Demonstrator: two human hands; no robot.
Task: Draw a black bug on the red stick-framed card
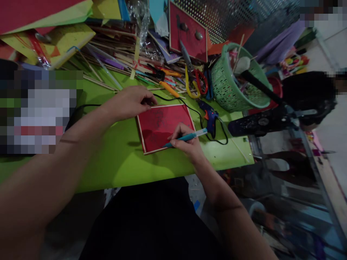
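A red board edged with thin wooden strips lies on the green tabletop. Faint dark lines show on its red face. My right hand is closed around a teal pen with a clear end. The pen's tip points down and left at the board's lower part, and I cannot tell whether it touches. At the board's upper left corner rests my left hand, fingers bent and apart, the thumb by the wooden edge.
A blue glue gun with a black cord lies right of the board. Beyond are scissors, an orange cutter, many sticks and a green basket. A black clamp-like stand juts over the right edge. Another red framed board leans behind.
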